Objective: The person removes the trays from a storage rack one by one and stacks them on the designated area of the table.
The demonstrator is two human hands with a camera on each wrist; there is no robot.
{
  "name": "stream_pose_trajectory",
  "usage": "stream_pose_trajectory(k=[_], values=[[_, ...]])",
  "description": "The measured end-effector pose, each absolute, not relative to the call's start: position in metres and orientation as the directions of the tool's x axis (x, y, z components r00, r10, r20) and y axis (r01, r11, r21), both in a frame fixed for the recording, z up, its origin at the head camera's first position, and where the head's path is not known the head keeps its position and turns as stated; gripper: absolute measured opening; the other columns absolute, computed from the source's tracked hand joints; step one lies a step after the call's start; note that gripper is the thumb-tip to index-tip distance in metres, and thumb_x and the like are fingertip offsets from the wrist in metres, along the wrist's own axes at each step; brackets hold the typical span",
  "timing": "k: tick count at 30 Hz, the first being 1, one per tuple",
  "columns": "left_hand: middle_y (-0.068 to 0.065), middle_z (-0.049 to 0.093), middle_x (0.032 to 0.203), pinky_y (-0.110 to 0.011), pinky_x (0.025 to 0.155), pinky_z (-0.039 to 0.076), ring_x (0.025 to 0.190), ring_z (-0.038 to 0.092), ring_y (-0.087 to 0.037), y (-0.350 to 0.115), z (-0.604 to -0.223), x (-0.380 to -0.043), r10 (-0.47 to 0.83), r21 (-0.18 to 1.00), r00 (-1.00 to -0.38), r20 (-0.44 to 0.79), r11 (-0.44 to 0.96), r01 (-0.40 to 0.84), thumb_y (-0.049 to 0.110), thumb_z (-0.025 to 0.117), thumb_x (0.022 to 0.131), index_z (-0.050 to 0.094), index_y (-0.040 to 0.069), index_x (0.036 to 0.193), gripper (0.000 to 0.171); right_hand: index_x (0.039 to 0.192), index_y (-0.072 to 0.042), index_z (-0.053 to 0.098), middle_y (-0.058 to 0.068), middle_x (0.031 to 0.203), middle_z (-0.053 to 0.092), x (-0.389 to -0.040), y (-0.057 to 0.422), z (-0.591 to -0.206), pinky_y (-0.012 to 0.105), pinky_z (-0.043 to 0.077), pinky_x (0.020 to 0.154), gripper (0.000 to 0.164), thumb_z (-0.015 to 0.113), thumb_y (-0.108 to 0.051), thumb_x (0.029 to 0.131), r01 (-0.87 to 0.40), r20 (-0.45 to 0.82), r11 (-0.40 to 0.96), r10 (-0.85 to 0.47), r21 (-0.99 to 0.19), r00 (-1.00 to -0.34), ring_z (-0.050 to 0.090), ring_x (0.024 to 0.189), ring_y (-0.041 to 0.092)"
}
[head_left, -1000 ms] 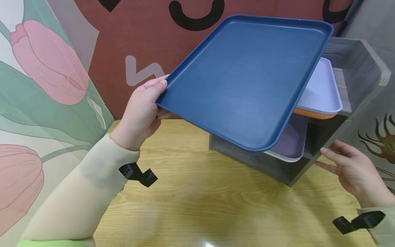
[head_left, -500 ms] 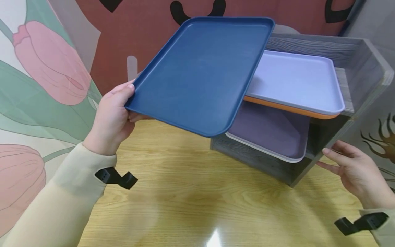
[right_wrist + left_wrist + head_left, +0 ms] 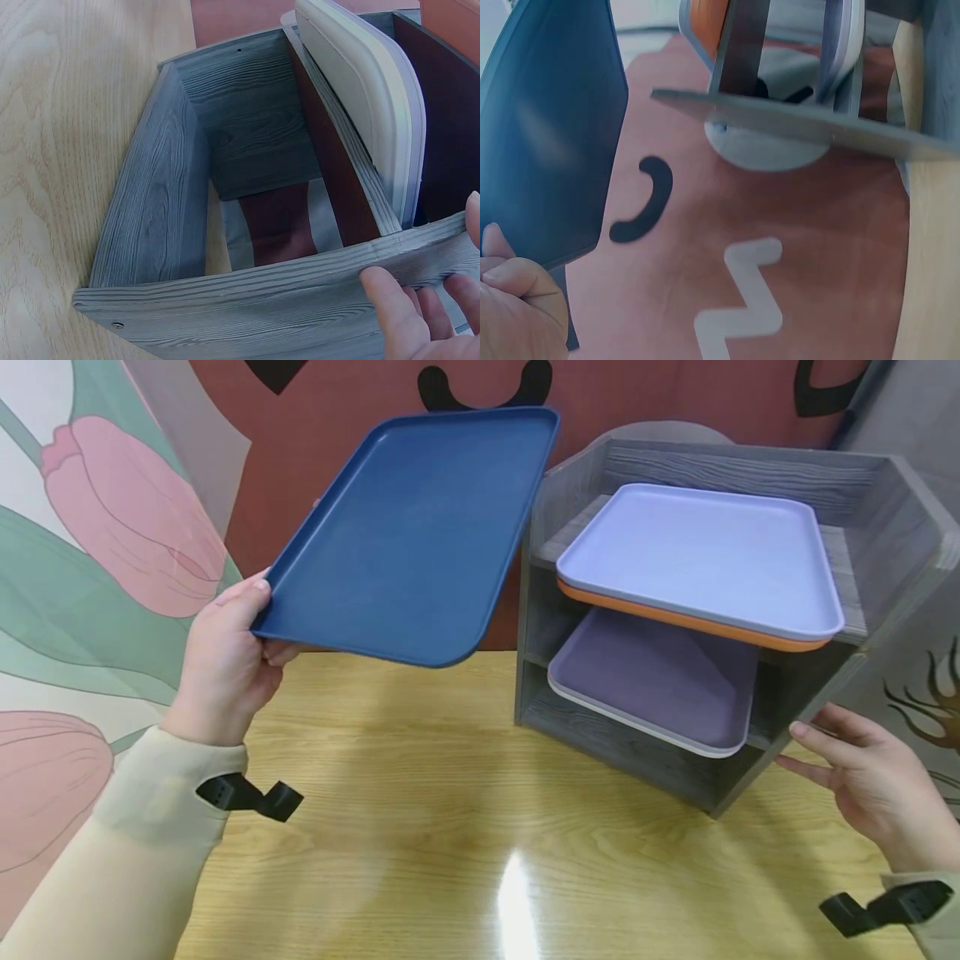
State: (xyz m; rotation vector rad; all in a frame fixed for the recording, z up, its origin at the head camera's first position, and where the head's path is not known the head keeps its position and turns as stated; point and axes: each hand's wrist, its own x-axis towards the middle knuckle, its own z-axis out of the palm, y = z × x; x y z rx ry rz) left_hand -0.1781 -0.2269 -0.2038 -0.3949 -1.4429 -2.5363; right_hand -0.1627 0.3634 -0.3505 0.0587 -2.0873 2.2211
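My left hand [image 3: 225,664] grips the near left corner of a dark blue tray [image 3: 408,539], thumb on top and fingers beneath. The tray is held up in the air, tilted, left of a grey wooden shelf rack [image 3: 615,768]. In the left wrist view the blue tray [image 3: 551,142] rises from the thumb. At the rack's right side my right hand [image 3: 873,777] has its fingertips against the side panel. The right wrist view shows those fingers [image 3: 394,307] spread loosely at the panel's edge.
On the rack's upper shelf a lavender tray [image 3: 705,560] lies over an orange tray [image 3: 693,620]. Below sits a purple tray [image 3: 660,681] with a pale rim, jutting forward. The rack stands on a wooden table [image 3: 405,827] before a printed backdrop [image 3: 277,452].
My left hand has carried the blue tray leftward, away from in front of the rack, uncovering the lavender, orange and purple trays. The right hand has stayed at the side panel.
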Motion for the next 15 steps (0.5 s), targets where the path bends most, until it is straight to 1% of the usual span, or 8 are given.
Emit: stream_pose_trajectory(k=[2, 5, 6, 10, 12, 13, 14, 15], values=[[-0.004, 0.044, 0.055, -0.024, 0.046, 0.007, 0.041, 0.025, -0.012, -0.233, -0.207, -0.180, -0.053, 0.808, -0.944, 0.326, -0.503, 0.307, 0.016, 0.042, 0.103, 0.059, -0.003, 0.092, 0.028, 0.152, -0.001, -0.001, 0.007, 0.157, 0.010, -0.163, 0.364, -0.350, 0.022, 0.055, 0.068, 0.079, 0.055, -0.006, 0.097, -0.075, 0.074, -0.054, 0.035, -0.996, -0.997, 0.018, 0.142, 0.014], [-0.002, 0.039, 0.052, -0.025, 0.046, 0.006, 0.040, 0.024, -0.012, -0.242, -0.213, -0.183, -0.067, 0.805, -0.946, 0.317, -0.509, 0.306, 0.015, 0.039, 0.104, 0.058, -0.003, 0.089, 0.029, 0.148, -0.002, -0.014, 0.001, 0.157, -0.017, -0.164, 0.364, -0.351, 0.022, 0.054, 0.069, 0.085, 0.054, -0.009, 0.098, -0.054, 0.053, -0.033, 0.032, -0.998, -0.998, -0.011, 0.143, 0.019], [-0.003, 0.040, 0.052, -0.025, 0.046, 0.007, 0.041, 0.024, -0.013, -0.245, -0.215, -0.184, -0.076, 0.804, -0.949, 0.306, -0.513, 0.300, 0.015, 0.039, 0.104, 0.059, -0.003, 0.091, 0.029, 0.148, -0.002, -0.015, 0.001, 0.157, -0.018, -0.164, 0.365, -0.351, 0.022, 0.054, 0.069, 0.086, 0.054, -0.009, 0.098, -0.049, 0.048, -0.031, 0.033, -0.998, -0.998, -0.013, 0.143, 0.020], [-0.004, 0.045, 0.055, -0.025, 0.047, 0.008, 0.042, 0.026, -0.013, -0.256, -0.224, -0.188, -0.096, 0.803, -0.965, 0.242, -0.538, 0.255, 0.016, 0.040, 0.104, 0.059, -0.002, 0.098, 0.027, 0.147, -0.002, -0.017, 0.001, 0.157, -0.018, -0.164, 0.366, -0.352, 0.022, 0.054, 0.070, 0.086, 0.053, -0.009, 0.098, -0.055, 0.054, -0.032, 0.028, -0.998, -0.998, -0.013, 0.143, 0.019], [-0.005, 0.048, 0.056, -0.026, 0.047, 0.009, 0.043, 0.027, -0.014, -0.261, -0.230, -0.190, -0.103, 0.809, -0.971, 0.216, -0.539, 0.236, 0.016, 0.041, 0.104, 0.058, -0.001, 0.099, 0.025, 0.149, -0.001, -0.012, 0.004, 0.158, -0.009, -0.164, 0.366, -0.352, 0.022, 0.054, 0.070, 0.084, 0.054, -0.008, 0.098, -0.056, 0.054, -0.037, 0.030, -0.998, -0.998, -0.008, 0.144, 0.017], [-0.005, 0.048, 0.057, -0.026, 0.047, 0.010, 0.043, 0.027, -0.014, -0.264, -0.233, -0.191, -0.102, 0.811, -0.974, 0.204, -0.540, 0.226, 0.017, 0.041, 0.104, 0.057, -0.001, 0.097, 0.024, 0.150, 0.000, -0.011, 0.008, 0.158, -0.001, -0.164, 0.367, -0.352, 0.023, 0.055, 0.070, 0.084, 0.054, -0.008, 0.098, -0.060, 0.059, -0.039, 0.031, -0.997, -0.998, 0.000, 0.144, 0.019], [-0.005, 0.049, 0.058, -0.025, 0.047, 0.011, 0.044, 0.028, -0.013, -0.266, -0.235, -0.191, -0.105, 0.817, -0.975, 0.195, -0.534, 0.220, 0.017, 0.041, 0.104, 0.057, 0.000, 0.099, 0.024, 0.150, 0.000, -0.010, 0.008, 0.157, 0.000, -0.164, 0.366, -0.352, 0.023, 0.054, 0.069, 0.083, 0.054, -0.007, 0.098, -0.060, 0.059, -0.042, 0.034, -0.997, -0.998, 0.001, 0.144, 0.018], [-0.006, 0.050, 0.058, -0.025, 0.047, 0.012, 0.044, 0.030, -0.013, -0.267, -0.238, -0.191, -0.106, 0.816, -0.977, 0.185, -0.537, 0.213, 0.017, 0.042, 0.103, 0.057, 0.000, 0.099, 0.023, 0.150, 0.000, -0.008, 0.008, 0.154, 0.010, -0.164, 0.367, -0.353, 0.023, 0.055, 0.069, 0.082, 0.054, -0.007, 0.097, -0.063, 0.062, -0.046, 0.035, -0.997, -0.997, 0.005, 0.143, 0.018]])
